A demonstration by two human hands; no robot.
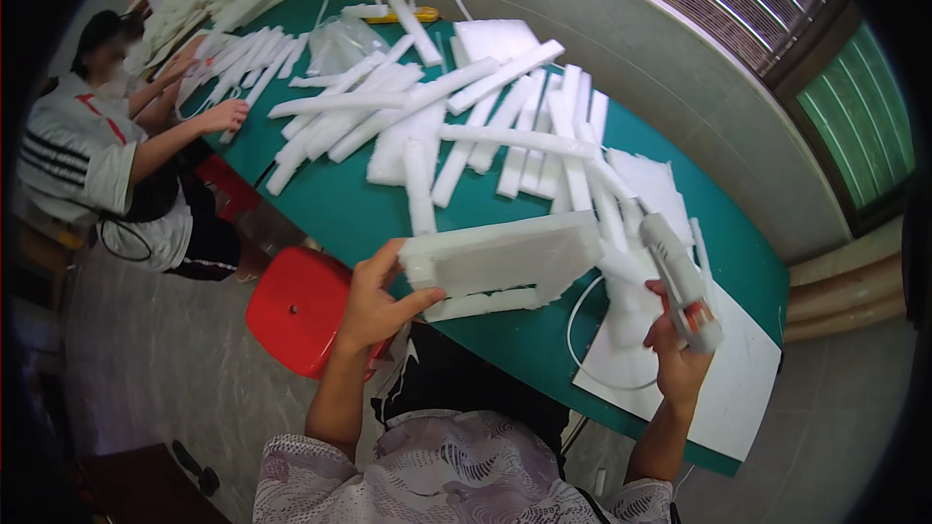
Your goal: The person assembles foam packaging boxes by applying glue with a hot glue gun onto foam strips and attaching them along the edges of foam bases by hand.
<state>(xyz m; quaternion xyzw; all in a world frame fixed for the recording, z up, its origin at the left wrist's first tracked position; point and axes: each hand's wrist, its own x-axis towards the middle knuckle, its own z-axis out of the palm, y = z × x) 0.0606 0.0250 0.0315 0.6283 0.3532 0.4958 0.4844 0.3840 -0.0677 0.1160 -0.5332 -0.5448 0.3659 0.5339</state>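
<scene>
Our left hand (377,293) was closed on the left end of a boxy white foam piece (500,257), over the green table (335,218); our right hand (677,344) curled round a grey glue gun (674,262); white foam strips (524,139) lay behind.

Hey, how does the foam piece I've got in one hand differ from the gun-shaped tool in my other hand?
Shape: the foam piece is broad and boxy with a gap near its lower edge; the gun-shaped tool is slimmer.
Colour: the foam piece is white; the gun-shaped tool is pale grey with an orange patch.
Hold: your left hand has the foam piece, your right hand the gun-shaped tool.
Shared: both are pale and handheld.
</scene>
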